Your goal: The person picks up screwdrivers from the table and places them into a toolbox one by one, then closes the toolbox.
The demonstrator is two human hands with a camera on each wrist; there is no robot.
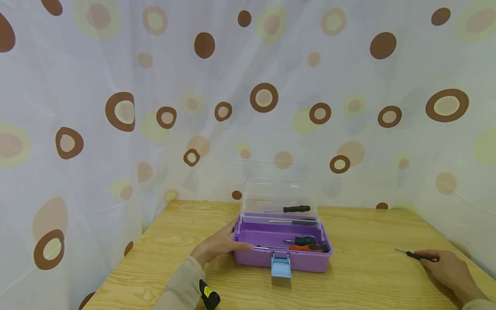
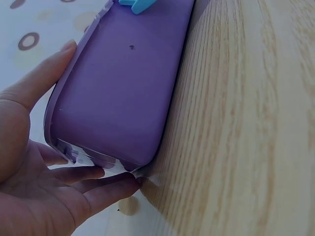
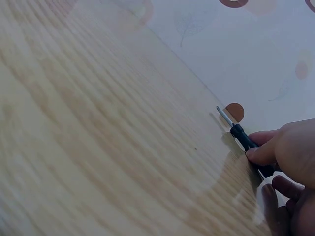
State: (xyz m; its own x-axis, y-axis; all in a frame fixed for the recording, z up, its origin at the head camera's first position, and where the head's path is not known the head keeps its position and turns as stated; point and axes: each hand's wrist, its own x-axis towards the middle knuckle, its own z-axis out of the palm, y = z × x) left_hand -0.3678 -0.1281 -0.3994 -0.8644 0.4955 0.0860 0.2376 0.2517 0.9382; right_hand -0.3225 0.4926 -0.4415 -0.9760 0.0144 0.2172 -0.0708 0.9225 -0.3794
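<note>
A purple toolbox [image 1: 280, 260] stands on the wooden table with its clear lid [image 1: 279, 189] raised at the back. My left hand [image 1: 221, 246] grips its left end, the thumb along the front rim and the fingers against the side. Inside lie an orange-and-black screwdriver [image 1: 306, 248] and a short dark green screwdriver [image 1: 305, 240]. A black-handled screwdriver [image 1: 296, 209] shows at the lid. Far to the right, my right hand [image 1: 445, 268] pinches a small black screwdriver [image 3: 240, 135] by its handle, close over the table, tip pointing away from the hand.
A light blue latch [image 1: 280, 267] hangs down at the toolbox's front. Beside my left sleeve is a black-and-yellow object [image 1: 209, 295]. The wooden table [image 1: 360, 232] reaches back to a white curtain [image 1: 286, 129] with brown and yellow circles, which also runs along both sides.
</note>
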